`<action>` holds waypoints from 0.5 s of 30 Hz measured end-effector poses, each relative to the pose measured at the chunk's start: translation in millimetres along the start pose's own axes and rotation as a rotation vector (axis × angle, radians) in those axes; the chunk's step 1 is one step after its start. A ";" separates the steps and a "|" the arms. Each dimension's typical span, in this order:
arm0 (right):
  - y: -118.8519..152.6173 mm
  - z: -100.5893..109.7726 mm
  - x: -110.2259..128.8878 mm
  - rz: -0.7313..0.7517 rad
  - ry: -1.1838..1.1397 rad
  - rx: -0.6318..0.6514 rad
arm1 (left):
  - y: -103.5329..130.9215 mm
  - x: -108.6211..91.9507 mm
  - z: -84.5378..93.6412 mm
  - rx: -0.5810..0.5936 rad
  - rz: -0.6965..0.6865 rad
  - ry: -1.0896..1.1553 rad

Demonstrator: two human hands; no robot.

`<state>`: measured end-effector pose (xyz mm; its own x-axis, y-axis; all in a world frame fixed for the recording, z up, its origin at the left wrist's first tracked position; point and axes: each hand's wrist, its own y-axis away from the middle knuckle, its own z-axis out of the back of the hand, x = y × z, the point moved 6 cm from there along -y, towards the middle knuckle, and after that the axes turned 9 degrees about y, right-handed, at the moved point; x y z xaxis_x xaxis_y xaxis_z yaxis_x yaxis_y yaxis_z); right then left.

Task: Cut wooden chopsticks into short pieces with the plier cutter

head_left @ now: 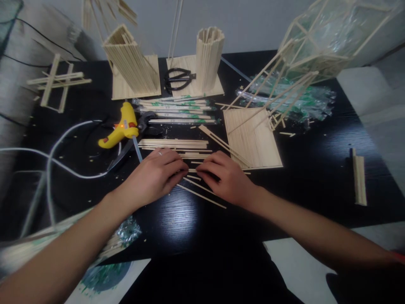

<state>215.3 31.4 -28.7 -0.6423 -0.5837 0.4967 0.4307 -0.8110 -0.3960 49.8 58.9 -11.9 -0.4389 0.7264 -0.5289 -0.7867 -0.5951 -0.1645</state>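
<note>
My left hand (pixel 155 175) and my right hand (pixel 229 179) are close together over the black table, thumbs and fingertips pinched. Between them runs a short length of thin wooden stick (pixel 192 170), its ends hidden by my fingers. Just below lie loose sticks (pixel 202 196), one slanting toward my right wrist. Beyond my fingers is a row of wooden sticks (pixel 174 144) laid side by side. A flat panel of joined sticks (pixel 262 145) rests beyond my right hand, with two sticks across its near left corner.
A yellow glue gun (pixel 125 126) lies left, its white cable (pixel 50 169) looping across the table. Black-handled scissors (pixel 179 79) lie near two stick towers (pixel 129 63) (pixel 209 59). Plastic-wrapped sticks (pixel 180 112) and crumpled wrappers (pixel 294 95) lie behind; a stick frame (pixel 306 42) leans at right.
</note>
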 end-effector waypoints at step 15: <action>-5.6 -4.1 3.7 0.029 -0.014 0.029 | -6.1 -8.1 -2.8 0.017 -0.031 0.015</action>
<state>208.0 34.0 -27.8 -0.6201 -0.6077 0.4962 0.4674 -0.7941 -0.3885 59.4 55.7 -8.9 -0.4076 0.7391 -0.5363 -0.8070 -0.5664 -0.1673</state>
